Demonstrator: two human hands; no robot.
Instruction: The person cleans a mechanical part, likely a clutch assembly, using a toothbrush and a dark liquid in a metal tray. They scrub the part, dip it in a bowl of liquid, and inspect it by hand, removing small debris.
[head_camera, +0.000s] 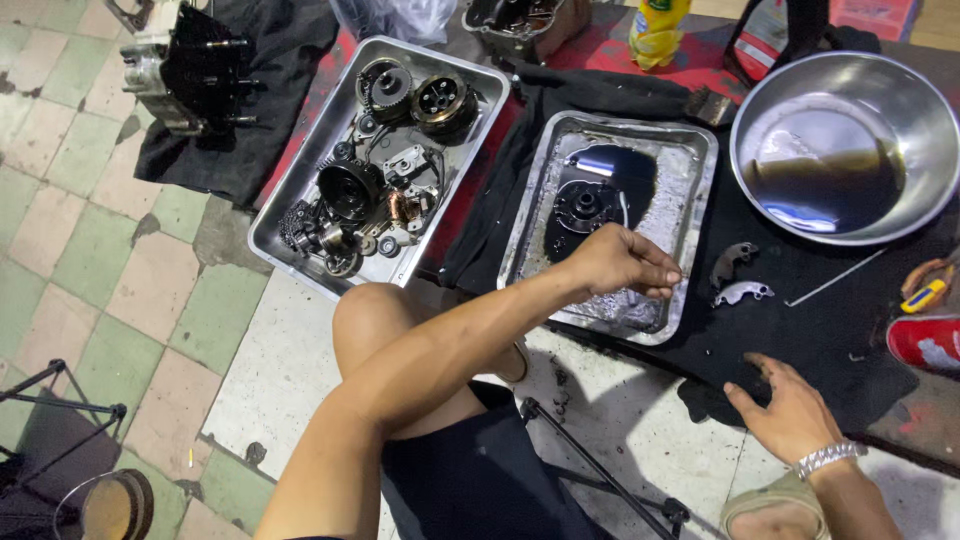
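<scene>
The left hand (625, 262) is reaching across the body and hovering over the near right corner of the wet metal tray (690, 150), with fingers curled in a loose pinch; whether anything small is held between them cannot be told. Just beyond this hand, a dark round engine part (585, 205) is lying in a pool of dark liquid in that tray. It appears to be soaking or in the middle of washing, and I judge the cleaning of it unfinished.

The right hand (785, 405) is resting open, fingers spread and holding nothing, on the black mat (850, 310) near the person's knee. Between the two hands, just beyond the right one, two small curved pieces are lying on the mat outside the tray: a dark one (732, 262) and a paler one (742, 292). By their placement they seem set aside, possibly already washed.

Well to the far side of the left hand, a second tray (290, 190) is holding many gears, a chain and other parts, looking dark and greasy; these appear not yet dealt with. Beyond the right hand, a round steel basin (850, 70) is holding a little dark fluid. In my judgement, the greater share of the parts is remaining.
</scene>
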